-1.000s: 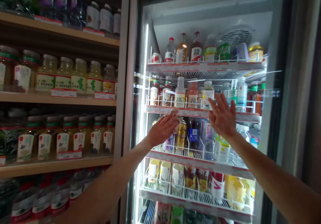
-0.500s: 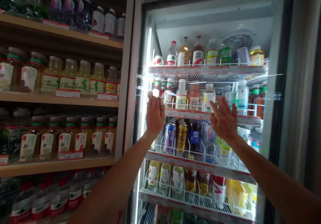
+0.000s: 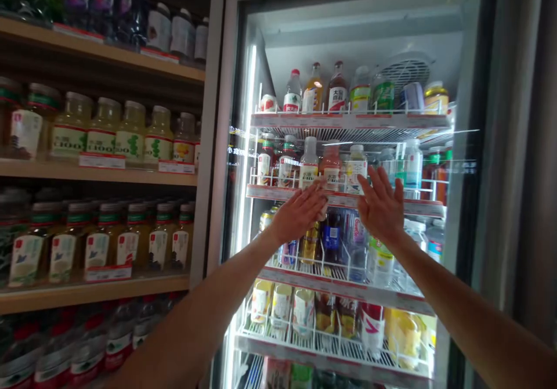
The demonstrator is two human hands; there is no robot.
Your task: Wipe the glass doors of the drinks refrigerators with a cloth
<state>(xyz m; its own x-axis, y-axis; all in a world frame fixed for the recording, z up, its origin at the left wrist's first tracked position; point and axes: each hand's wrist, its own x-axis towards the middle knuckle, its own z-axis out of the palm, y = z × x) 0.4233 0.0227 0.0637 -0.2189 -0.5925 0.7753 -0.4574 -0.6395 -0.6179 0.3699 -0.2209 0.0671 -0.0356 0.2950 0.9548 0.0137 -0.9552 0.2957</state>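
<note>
My left hand lies slanted over the glass door of a lit drinks cooler, in front of the second and third shelves. Under its fingers is a pale cloth, mostly hidden by the hand. Fingers spread, my right hand is raised at the glass a little further right, holding nothing. Whether its palm touches the pane I cannot tell. Behind the glass, near the hands, stand a pink bottle, a white-labelled bottle and a gold can.
Wooden shelves with rows of bottled drinks stand to the left, beside the cooler's grey frame. Inside the cooler, wire racks carry more bottles and cans. Reflections streak across the pane.
My left hand has swept right across the glass with the cloth, from the left edge to near my right hand. The right hand stays almost in place. The view has shifted slightly.
</note>
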